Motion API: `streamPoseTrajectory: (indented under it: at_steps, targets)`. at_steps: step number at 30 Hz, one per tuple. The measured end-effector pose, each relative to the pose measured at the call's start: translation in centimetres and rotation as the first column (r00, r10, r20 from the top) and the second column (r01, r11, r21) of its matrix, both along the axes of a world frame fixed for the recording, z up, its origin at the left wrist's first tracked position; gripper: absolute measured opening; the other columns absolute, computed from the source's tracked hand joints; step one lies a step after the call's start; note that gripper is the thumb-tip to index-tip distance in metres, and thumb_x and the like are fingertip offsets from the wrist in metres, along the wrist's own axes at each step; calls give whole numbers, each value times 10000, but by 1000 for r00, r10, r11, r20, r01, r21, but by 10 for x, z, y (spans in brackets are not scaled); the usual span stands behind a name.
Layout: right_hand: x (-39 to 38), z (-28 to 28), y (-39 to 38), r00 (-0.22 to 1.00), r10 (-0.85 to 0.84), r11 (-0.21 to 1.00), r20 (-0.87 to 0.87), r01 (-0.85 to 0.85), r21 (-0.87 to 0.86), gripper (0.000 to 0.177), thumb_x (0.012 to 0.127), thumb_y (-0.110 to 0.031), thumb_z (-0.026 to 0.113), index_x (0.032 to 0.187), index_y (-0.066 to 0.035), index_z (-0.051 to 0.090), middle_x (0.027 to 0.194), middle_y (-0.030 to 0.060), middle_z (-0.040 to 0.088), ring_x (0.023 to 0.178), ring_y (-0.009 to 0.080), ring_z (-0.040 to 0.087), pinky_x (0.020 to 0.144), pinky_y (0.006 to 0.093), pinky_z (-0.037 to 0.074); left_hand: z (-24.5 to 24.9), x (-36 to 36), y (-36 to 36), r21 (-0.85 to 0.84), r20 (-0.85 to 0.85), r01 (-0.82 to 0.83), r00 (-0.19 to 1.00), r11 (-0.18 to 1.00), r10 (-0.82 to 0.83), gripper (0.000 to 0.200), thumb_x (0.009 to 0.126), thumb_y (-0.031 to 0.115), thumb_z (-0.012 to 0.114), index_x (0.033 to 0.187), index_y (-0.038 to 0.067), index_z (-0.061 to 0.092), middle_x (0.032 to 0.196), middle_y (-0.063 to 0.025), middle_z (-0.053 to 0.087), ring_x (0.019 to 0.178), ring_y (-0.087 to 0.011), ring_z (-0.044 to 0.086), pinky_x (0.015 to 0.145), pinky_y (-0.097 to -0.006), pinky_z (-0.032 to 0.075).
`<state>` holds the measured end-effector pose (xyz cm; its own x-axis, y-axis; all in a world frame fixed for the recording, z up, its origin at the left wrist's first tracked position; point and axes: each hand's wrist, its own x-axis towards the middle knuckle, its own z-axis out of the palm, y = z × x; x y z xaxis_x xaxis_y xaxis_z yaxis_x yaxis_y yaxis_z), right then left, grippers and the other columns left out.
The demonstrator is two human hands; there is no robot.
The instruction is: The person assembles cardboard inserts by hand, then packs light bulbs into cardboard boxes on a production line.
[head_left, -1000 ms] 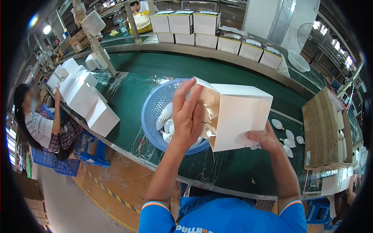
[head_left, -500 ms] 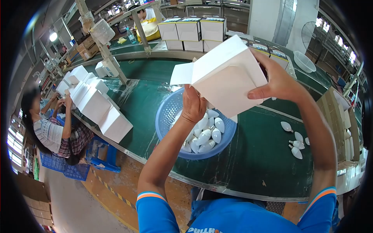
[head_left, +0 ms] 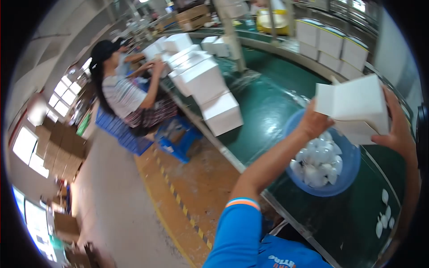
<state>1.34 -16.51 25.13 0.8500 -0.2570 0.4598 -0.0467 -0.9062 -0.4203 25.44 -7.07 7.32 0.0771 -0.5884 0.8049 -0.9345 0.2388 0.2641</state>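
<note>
A white cardboard box [head_left: 363,99] with a flap standing out on its left side is held up above the table between my two hands. My left hand [head_left: 315,122] is closed on the box's lower left side by the flap, its fingertips partly hidden. Around the right side wraps my right hand [head_left: 399,127], its thumb on the near face. Beneath the box stands a blue plastic basket [head_left: 352,167] holding several white candle-shaped light bulbs [head_left: 316,163]. A few more loose bulbs [head_left: 384,216] lie on the green tabletop to the right.
Several white boxes [head_left: 210,85] stand in a row along the green table [head_left: 268,67]. A person [head_left: 129,89] sits at its left edge beside a blue stool [head_left: 178,138]. Packed boxes [head_left: 330,44] are stacked at the back right. Brown cartons [head_left: 62,147] are piled far left.
My view has swung left, so the table, basket and box now appear further right. Both hands still hold the white box, which sits at a different tilt in the picture.
</note>
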Motion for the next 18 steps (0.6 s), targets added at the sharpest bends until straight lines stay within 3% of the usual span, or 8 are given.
streamPoseTrajectory:
  at_steps: [6,8,9,11,12,13,15,18]
  targets:
    - [3,3,-4,999,-22,968,-44,10,-252,1057,489,-304,740,1390,13,285,1375,187,371,1282,312,372,1060,395,292,10,1,7,-248,-24,57,998,967,-65,454,611,111,678,1045,47,561,1087,-164,536,1009,-371,500,924,-444,394]
    - [11,11,9,999,-5,975,-46,-6,-222,1067,511,-377,737,1389,20,279,1370,191,372,1268,312,389,1043,389,310,4,6,3,-132,65,1,998,991,8,404,669,121,615,1062,47,559,1091,-168,538,1003,-362,503,909,-450,391]
    - [12,18,15,999,10,981,-43,-18,-193,1083,533,-450,734,1389,27,274,1365,194,374,1253,312,406,1025,384,327,16,5,15,436,96,-107,993,894,72,431,746,179,532,1155,45,546,1198,-206,509,1136,-389,444,1006,-486,317]
    - [10,34,19,996,14,909,-84,-48,-413,1093,535,-488,774,1381,15,299,1348,199,388,1248,315,411,1020,384,334,3,6,20,332,-73,-73,992,940,103,357,787,126,498,1127,52,580,1191,-199,536,1149,-357,456,998,-468,331]
    - [6,30,16,999,-19,909,-31,4,-417,1038,523,-375,780,1363,28,322,1322,243,416,1234,388,403,1064,414,275,-5,8,15,136,32,-138,990,981,135,332,788,119,544,1110,56,594,1135,-179,577,1094,-331,514,958,-441,381]
    - [6,32,19,996,-55,931,-67,27,-364,1025,517,-342,795,1356,22,332,1321,255,412,1233,402,398,1058,427,284,14,6,18,-46,-87,27,996,999,-31,323,776,87,587,1097,56,601,1104,-163,598,1034,-316,560,906,-418,426]
    - [7,27,18,997,-49,938,-61,25,-347,1039,499,-328,811,1364,-8,332,1299,256,426,1215,409,409,1036,419,319,20,1,17,-173,116,-97,986,980,118,333,754,62,610,1087,46,606,1086,-174,597,1009,-370,558,872,-435,435]
    - [6,29,17,993,-81,933,-81,47,-357,1052,495,-338,817,1369,-22,326,1292,250,428,1188,410,427,1013,418,341,21,-2,17,-239,91,-98,988,966,123,340,715,72,594,1055,60,613,1054,-169,589,1015,-373,533,889,-475,402]
